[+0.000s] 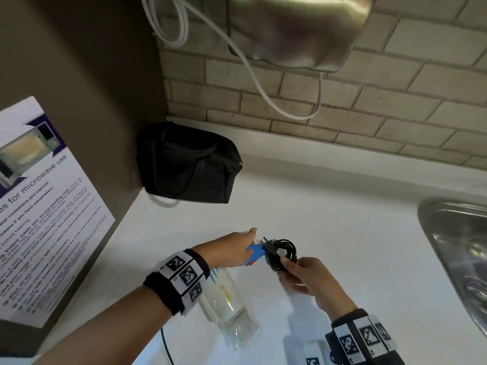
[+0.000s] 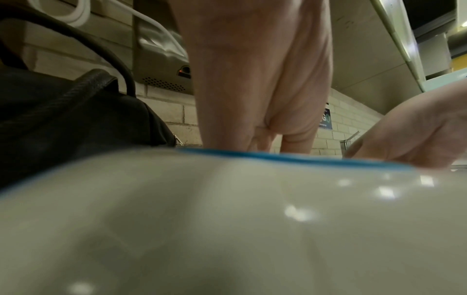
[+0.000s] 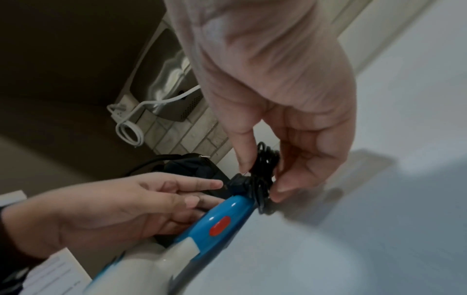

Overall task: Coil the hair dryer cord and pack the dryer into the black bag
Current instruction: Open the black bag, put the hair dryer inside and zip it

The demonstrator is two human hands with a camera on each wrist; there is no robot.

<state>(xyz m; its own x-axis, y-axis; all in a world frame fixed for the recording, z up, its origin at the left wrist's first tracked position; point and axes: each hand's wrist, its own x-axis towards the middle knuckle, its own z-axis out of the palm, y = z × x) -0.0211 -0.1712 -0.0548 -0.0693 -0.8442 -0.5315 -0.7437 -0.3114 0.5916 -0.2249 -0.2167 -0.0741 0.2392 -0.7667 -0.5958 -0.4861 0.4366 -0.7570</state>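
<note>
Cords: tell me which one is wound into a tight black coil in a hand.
The hair dryer cord, pinched by the right hand beside the dryer's blue handle. The other, the white cable, hangs in loose loops on the brick wall, untouched.

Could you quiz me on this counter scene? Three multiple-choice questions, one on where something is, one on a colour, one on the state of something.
1. Where does the black bag stand?
A. in the back corner of the counter
B. inside the sink
C. hung on the wall

2. What colour is the switch on the hair dryer handle?
A. green
B. red
C. white

3. What state is the dryer's black cord in?
A. stretched straight
C. plugged into the wall
B. wound in a small coil

Answers: 1 A, it sits on the counter where the tiled wall meets the brown panel. 2 B, the right wrist view shows a red oval on blue. 3 B, the right hand pinches the looped bundle while the left hand holds the handle.
</note>
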